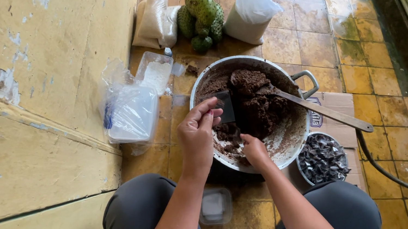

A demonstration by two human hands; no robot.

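Observation:
A large metal pot [297,78] stands on the tiled floor in front of my knees, holding a dark brown sticky mass [251,102]. My left hand [197,135] holds a small dark rectangular piece, like a wrapper or cup [226,106], over the pot's near left rim. My right hand [254,149] reaches into the near side of the pot with its fingers pinching at the brown mass. A long wooden spoon [325,111] lies in the pot, its handle sticking out over the right rim.
A bowl of small dark wrappers [323,158] sits on cardboard [336,103] to the right. Clear plastic containers and lids [134,112] lie left of the pot, a small one [215,205] between my knees. Green soursops [201,16] and two white-filled bags [251,10] stand behind. A yellow wall rises on the left.

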